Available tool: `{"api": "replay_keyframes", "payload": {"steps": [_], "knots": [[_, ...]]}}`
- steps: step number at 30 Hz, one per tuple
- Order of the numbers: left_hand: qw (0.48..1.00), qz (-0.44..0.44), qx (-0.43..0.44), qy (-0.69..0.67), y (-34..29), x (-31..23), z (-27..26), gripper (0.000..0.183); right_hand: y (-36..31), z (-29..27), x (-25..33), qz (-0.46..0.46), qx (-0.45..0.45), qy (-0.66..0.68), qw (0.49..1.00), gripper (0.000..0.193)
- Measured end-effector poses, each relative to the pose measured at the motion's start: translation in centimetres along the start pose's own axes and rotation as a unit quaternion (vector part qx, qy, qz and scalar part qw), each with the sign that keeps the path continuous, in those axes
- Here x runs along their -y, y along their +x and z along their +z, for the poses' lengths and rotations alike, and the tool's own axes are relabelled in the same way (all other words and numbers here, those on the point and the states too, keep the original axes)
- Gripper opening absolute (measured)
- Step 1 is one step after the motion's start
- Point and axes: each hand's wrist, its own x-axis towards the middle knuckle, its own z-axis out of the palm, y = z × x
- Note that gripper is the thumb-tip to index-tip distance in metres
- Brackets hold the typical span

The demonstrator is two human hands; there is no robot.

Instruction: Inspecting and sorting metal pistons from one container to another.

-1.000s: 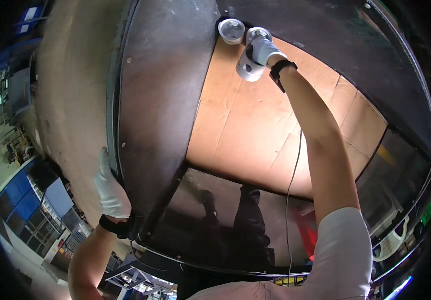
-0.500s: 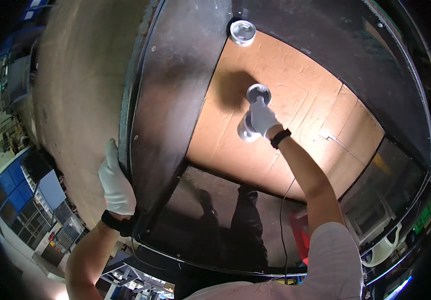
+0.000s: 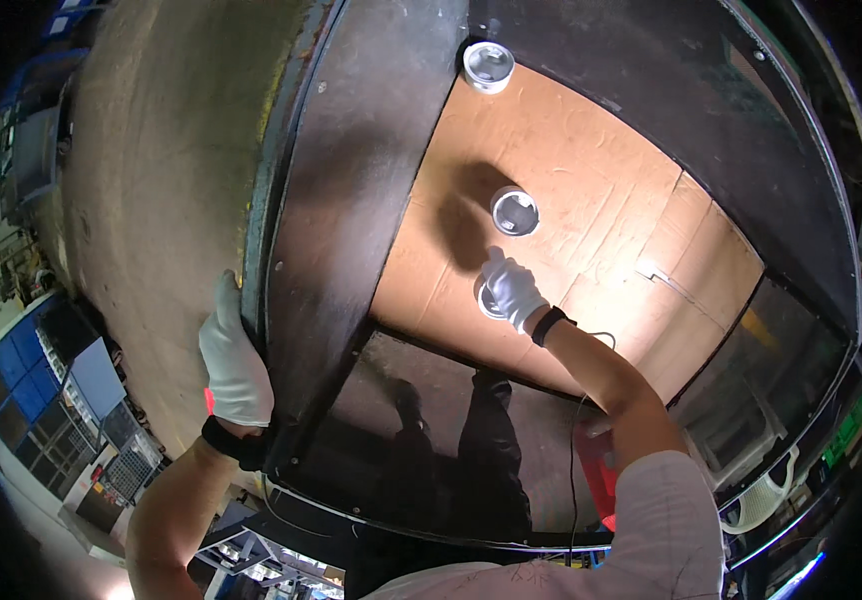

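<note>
My right hand point(image 3: 514, 290), in a white glove, is at a silver piston point(image 3: 485, 299) low on the cardboard. Its fingers are curled over the piston and hide most of it. Just beyond the hand stands another silver piston point(image 3: 515, 212) with a dark round top, apart from the fingers. A third piston point(image 3: 489, 67) sits at the far left corner of the cardboard. My left hand point(image 3: 235, 365), also gloved, lies along the left rim of the dark-walled bin point(image 3: 351, 190). Its fingers are stretched out, and it holds no loose thing.
Brown cardboard point(image 3: 591, 220) covers much of the bin floor. A thin dark cable point(image 3: 573, 470) runs down near my right arm. Something red point(image 3: 596, 475) lies beside that arm. A white plastic chair point(image 3: 766, 500) stands at the lower right, outside the bin.
My right hand has left the middle piston and come nearer, to the lower piston. Both pistons sit nearer than before, the lower one more so. My left hand stays on the rim.
</note>
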Motion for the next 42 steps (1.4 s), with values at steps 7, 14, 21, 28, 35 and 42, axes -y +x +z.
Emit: {"api": "replay_keyframes", "payload": {"steps": [7, 14, 21, 28, 35, 42], "knots": [[0.999, 0.027, 0.008, 0.026, 0.1, 0.1, -0.8, 0.044, 2.2, -1.5, 1.6, -0.085, 0.114, 0.045, 0.989, 0.013], [0.984, 0.121, 0.012, 0.128, 0.0, 1.6, -0.8, 0.036, 19.2, -14.4, 1.4, 0.042, -0.215, -0.015, 0.975, 0.019], [0.981, 0.097, 0.065, 0.155, -0.2, 0.4, -0.9, 0.041, 33.0, -14.4, -5.7, 0.222, -0.238, 0.462, 0.825, 0.047], [0.970, 0.153, 0.032, 0.184, 0.3, 1.5, -1.8, 0.040, 25.3, -16.5, -5.4, 0.050, -0.284, 0.335, 0.897, 0.031], [0.972, 0.156, 0.028, 0.175, 0.9, 1.9, -1.7, 0.038, 4.7, -10.8, -11.8, 0.259, -0.373, 0.328, 0.829, 0.012], [0.999, 0.028, 0.025, 0.035, 1.9, 1.1, -1.3, 0.050, -11.1, 3.7, -9.3, 0.412, -0.246, 0.323, 0.816, 0.031]]}}
